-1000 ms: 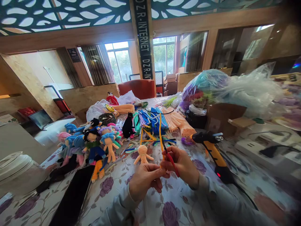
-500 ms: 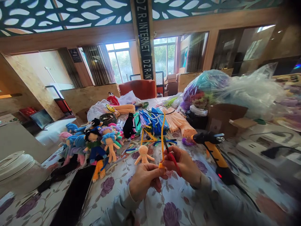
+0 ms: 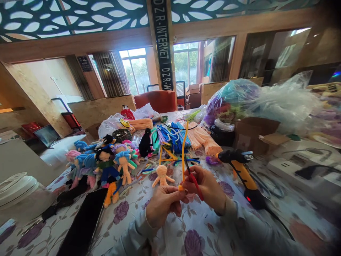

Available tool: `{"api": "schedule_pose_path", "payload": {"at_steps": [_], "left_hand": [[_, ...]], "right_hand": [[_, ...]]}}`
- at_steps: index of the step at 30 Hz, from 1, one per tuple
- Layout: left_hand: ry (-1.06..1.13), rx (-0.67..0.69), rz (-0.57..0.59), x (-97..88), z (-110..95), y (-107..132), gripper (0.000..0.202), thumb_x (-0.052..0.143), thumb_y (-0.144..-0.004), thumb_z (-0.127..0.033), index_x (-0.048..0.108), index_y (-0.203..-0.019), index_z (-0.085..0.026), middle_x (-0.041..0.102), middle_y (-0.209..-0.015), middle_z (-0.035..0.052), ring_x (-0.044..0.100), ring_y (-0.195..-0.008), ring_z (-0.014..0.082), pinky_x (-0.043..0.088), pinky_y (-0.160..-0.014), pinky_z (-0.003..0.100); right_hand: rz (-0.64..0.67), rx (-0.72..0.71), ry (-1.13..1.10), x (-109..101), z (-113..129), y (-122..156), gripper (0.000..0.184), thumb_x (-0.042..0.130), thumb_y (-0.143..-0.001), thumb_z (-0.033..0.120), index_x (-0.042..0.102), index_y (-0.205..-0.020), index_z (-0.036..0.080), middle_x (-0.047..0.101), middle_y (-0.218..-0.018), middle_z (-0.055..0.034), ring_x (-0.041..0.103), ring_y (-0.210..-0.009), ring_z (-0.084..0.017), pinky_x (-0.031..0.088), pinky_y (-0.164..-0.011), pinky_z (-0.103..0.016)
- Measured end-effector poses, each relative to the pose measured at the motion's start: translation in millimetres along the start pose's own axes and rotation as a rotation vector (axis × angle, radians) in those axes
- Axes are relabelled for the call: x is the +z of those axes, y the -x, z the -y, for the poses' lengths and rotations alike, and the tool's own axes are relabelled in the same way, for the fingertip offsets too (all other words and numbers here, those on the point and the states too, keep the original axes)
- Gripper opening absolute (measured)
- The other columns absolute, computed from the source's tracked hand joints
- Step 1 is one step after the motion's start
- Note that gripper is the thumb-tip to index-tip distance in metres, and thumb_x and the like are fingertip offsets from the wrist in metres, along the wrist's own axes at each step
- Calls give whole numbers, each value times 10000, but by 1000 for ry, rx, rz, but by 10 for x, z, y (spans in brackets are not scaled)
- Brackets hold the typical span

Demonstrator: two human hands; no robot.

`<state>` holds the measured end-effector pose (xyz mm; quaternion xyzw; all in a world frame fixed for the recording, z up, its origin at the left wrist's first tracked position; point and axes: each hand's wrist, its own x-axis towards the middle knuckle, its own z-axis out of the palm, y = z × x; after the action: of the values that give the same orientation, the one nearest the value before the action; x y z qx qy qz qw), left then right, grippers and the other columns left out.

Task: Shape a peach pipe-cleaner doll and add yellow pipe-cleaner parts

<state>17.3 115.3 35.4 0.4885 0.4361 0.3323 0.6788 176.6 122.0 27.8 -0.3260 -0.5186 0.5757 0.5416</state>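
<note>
My left hand [image 3: 165, 202] pinches the lower, folded end of a yellow pipe cleaner [image 3: 184, 153], whose long free part stands almost upright. In my right hand [image 3: 206, 186] is a red-handled cutting tool, probably scissors [image 3: 195, 185], its dark blades pointing up beside the stem. Fingers of that hand also touch the pipe cleaner just above the fold. Behind my left hand is a peach doll body [image 3: 162, 175] with a round head and arms spread. How the yellow end is bent between my fingertips is partly hidden.
Finished dolls [image 3: 98, 160] crowd the left, by a black phone [image 3: 84, 222]. Blue pipe cleaners [image 3: 179, 137] and peach bundles [image 3: 205, 140] lie behind my hands. A black-and-yellow glue gun [image 3: 243, 174] with a red light stands at right, its cable trailing forward. A cardboard box [image 3: 252, 137] is farther back.
The yellow pipe cleaner's upright part and my fingertips shift very slightly left. Both hands keep their hold; little else differs.
</note>
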Motion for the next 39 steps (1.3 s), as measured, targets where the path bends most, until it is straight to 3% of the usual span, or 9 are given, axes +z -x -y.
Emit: {"api": "schedule_pose_path", "payload": {"at_steps": [7,11,14,18,28,39], "left_hand": [[72,10,-13,-122,-129,10,211,755,-589,-300,706,-611,-97,651,-563,39,432,-310,39,313,-306,178],[107,20,-3,-242,-210,49,185,722,-610,-260,718,-673,-86,660,-570,41,427,-307,31,296,-294,164],[81,1,26,-288,-226,64,174,712,-606,-249,710,-646,-80,664,-569,53,430,-301,32,281,-282,161],[21,-9,75,-289,-205,57,144,698,-599,-224,706,-618,-82,648,-524,50,427,-285,44,265,-267,168],[-114,-61,86,-220,-232,77,151,697,-592,-230,670,-505,-110,645,-480,36,439,-258,58,268,-256,177],[-199,-78,96,-193,-228,69,178,703,-609,-226,648,-474,-123,623,-460,12,439,-271,52,296,-270,173]], "right_hand": [[55,79,152,-63,179,-7,450,714,-679,522,514,-872,168,625,-680,9,560,-566,-109,435,-537,-234],[269,154,228,-138,359,48,482,551,-765,638,498,-788,160,632,-689,-27,538,-551,-99,393,-511,-222],[437,283,301,-165,402,90,488,562,-750,649,497,-765,166,604,-647,-7,500,-504,-87,365,-471,-208],[539,397,362,-174,369,110,494,595,-729,639,530,-858,166,580,-597,22,479,-464,-73,357,-440,-186],[578,468,344,-202,316,109,509,643,-682,638,537,-862,174,573,-570,46,457,-405,-58,339,-385,-166],[567,525,419,-193,313,104,403,624,-745,568,515,-798,184,554,-479,68,416,-326,-45,359,-355,-148]]}}
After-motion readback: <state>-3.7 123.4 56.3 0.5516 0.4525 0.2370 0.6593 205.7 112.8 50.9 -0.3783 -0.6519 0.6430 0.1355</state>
